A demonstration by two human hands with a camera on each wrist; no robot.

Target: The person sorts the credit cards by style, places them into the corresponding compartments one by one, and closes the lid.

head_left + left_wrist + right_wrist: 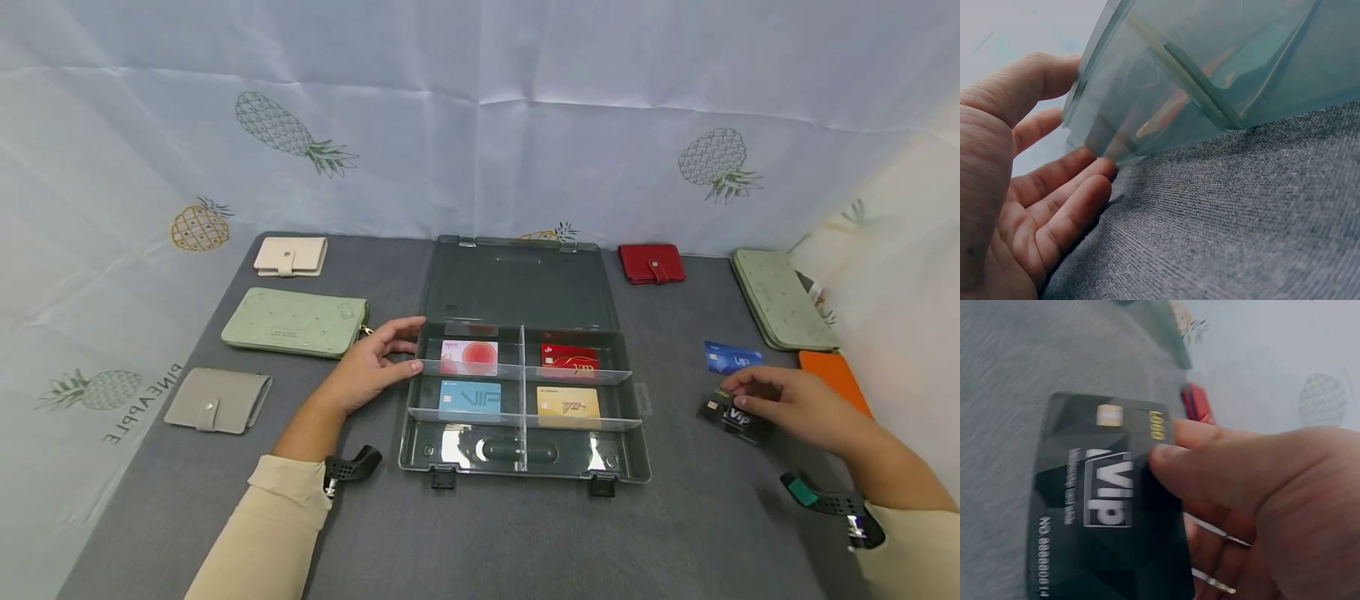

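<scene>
I see two bare hands, the left hand (369, 367) and the right hand (795, 404). Both arms wear long cream sleeves (262, 533). Each wrist carries a black strap mount (348, 469); the right strap (828, 500) has a teal part.

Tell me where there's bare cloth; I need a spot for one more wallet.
Free: the grey cloth in front of the organizer box, and between box and red wallet. Crowded: far right, around the black card, blue card and orange wallet.
</scene>
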